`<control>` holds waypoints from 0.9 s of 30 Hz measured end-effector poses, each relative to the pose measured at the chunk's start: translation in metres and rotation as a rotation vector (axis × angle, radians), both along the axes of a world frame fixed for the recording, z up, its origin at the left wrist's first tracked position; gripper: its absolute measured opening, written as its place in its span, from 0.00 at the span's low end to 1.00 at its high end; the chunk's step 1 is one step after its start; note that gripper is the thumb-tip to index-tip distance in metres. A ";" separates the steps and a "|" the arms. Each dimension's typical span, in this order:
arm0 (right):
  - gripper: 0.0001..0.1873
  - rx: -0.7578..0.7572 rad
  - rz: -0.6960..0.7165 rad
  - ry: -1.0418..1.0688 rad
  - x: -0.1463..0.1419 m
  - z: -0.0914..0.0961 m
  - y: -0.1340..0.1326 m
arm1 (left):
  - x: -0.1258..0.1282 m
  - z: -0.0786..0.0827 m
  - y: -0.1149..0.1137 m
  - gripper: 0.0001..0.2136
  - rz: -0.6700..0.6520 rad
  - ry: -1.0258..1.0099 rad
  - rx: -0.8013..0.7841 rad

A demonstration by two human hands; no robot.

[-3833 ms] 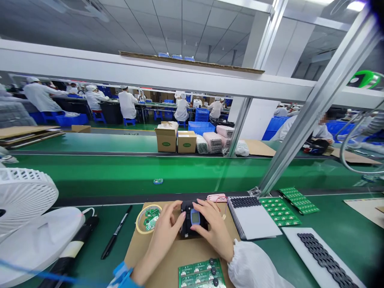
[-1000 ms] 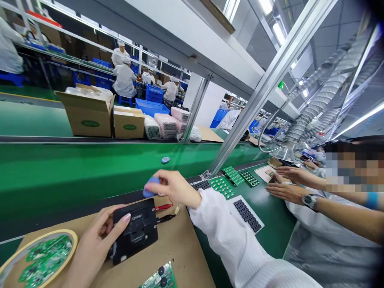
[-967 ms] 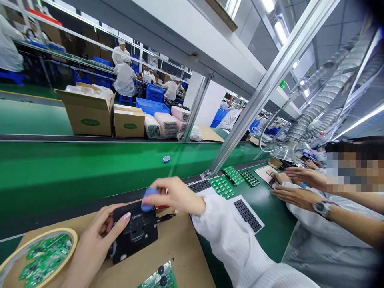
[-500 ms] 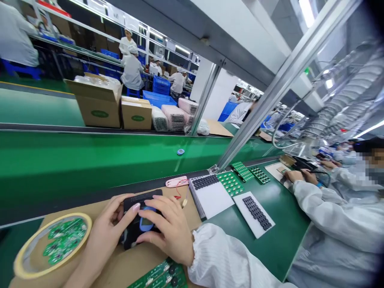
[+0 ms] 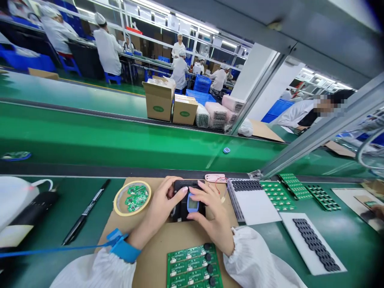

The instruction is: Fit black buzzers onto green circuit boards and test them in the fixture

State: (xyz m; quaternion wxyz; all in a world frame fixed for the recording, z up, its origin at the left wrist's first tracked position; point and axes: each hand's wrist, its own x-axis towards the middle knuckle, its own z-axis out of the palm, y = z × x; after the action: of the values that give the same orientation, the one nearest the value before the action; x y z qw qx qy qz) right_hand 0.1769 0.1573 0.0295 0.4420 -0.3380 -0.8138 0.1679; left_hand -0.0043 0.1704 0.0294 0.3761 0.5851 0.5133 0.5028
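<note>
green conveyor belt [image 5: 90, 136] runs past the bench, and beyond it an open cardboard box [image 5: 158, 104] shows clear plastic wrapping inside, beside a closed carton [image 5: 185, 111]. blue plastic crates [image 5: 201, 84] stand farther back. on a brown cardboard mat [image 5: 150, 236], the left hand [image 5: 159, 212] and right hand [image 5: 211, 216] both curl around a black test jig [image 5: 183, 208], gripping it from either side, with a blue-framed piece [image 5: 192, 205] set in its middle. just left of the jig, a yellow tape ring [image 5: 115, 199] encircles a few green circuit boards [image 5: 136, 198]. a circuit board panel [image 5: 192, 266] lies on the mat below the hands, and black rubber keypads [image 5: 315, 244] sit in rows on a white sheet [image 5: 292, 240] to the right.
</note>
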 end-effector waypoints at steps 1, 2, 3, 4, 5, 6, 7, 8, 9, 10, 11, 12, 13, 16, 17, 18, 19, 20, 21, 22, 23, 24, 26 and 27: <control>0.18 0.005 0.004 -0.003 0.001 0.000 0.000 | 0.000 0.001 0.000 0.12 0.004 -0.001 0.001; 0.19 0.006 0.008 -0.003 0.001 0.001 0.001 | 0.001 0.001 0.000 0.11 0.005 -0.001 0.001; 0.20 0.007 0.013 0.003 0.001 0.001 0.001 | 0.001 0.001 0.000 0.11 0.004 -0.002 0.001; 0.20 0.007 0.016 0.010 0.001 0.001 0.001 | 0.001 0.000 0.000 0.11 -0.002 -0.004 0.000; 0.21 0.002 0.015 0.013 0.001 0.001 0.001 | 0.001 0.000 0.000 0.11 -0.011 -0.007 -0.003; 0.22 -0.008 0.012 0.008 0.001 0.002 0.001 | 0.001 0.000 0.000 0.12 -0.018 -0.010 -0.005; 0.23 -0.020 0.003 -0.003 0.001 0.002 0.001 | 0.001 -0.001 0.000 0.12 -0.024 -0.012 -0.008; 0.23 -0.033 -0.008 -0.020 0.001 0.003 0.001 | 0.000 -0.001 0.000 0.12 -0.027 -0.014 -0.012; 0.24 -0.044 -0.018 -0.040 0.002 0.003 0.001 | 0.000 -0.001 0.000 0.11 -0.028 -0.014 -0.014; 0.24 -0.048 -0.027 -0.060 0.002 0.004 0.001 | 0.000 -0.001 0.000 0.11 -0.028 -0.013 -0.015; 0.25 -0.043 -0.032 -0.077 0.003 0.005 0.001 | 0.000 0.000 0.000 0.11 -0.027 -0.014 -0.015; 0.25 -0.033 -0.033 -0.094 0.003 0.006 0.001 | 0.000 0.000 0.000 0.11 -0.029 -0.017 -0.015; 0.25 -0.024 -0.035 -0.112 0.004 0.007 0.001 | 0.000 -0.001 0.000 0.11 -0.031 -0.022 -0.016; 0.27 -0.009 -0.045 -0.139 0.004 0.007 0.000 | 0.000 -0.001 0.000 0.12 -0.032 -0.031 -0.025; 0.28 -0.005 -0.048 -0.131 0.004 0.007 0.000 | 0.000 -0.002 0.000 0.12 -0.028 -0.031 -0.024; 0.28 0.001 -0.050 -0.116 0.003 0.006 0.000 | 0.000 -0.002 0.000 0.12 -0.024 -0.029 -0.022; 0.28 0.007 -0.051 -0.098 0.003 0.004 0.000 | 0.000 -0.002 0.000 0.12 -0.019 -0.029 -0.021; 0.28 0.008 -0.054 -0.081 0.002 0.003 0.000 | 0.000 -0.002 0.000 0.12 -0.016 -0.031 -0.022; 0.29 0.000 -0.060 -0.066 0.001 0.003 0.000 | 0.000 -0.002 0.001 0.12 -0.016 -0.036 -0.026; 0.31 -0.015 -0.068 -0.054 0.000 0.002 0.001 | 0.000 -0.002 0.001 0.12 -0.018 -0.043 -0.033; 0.33 -0.037 -0.075 -0.044 -0.001 0.001 0.002 | 0.000 -0.001 0.002 0.12 -0.024 -0.048 -0.042; 0.36 -0.058 -0.080 -0.036 -0.002 0.001 0.002 | -0.001 -0.001 0.002 0.12 -0.030 -0.052 -0.051; 0.40 -0.088 -0.080 -0.022 -0.003 0.002 0.003 | -0.001 -0.001 0.003 0.12 -0.035 -0.049 -0.067; 0.41 -0.094 -0.077 -0.017 -0.003 0.002 0.003 | -0.001 0.000 0.003 0.13 -0.034 -0.047 -0.076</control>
State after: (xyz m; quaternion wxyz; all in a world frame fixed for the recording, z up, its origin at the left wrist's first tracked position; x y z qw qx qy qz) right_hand 0.1740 0.1603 0.0313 0.4248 -0.3906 -0.7953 0.1858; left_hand -0.0055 0.1739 0.0290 0.4185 0.5672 0.5128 0.4900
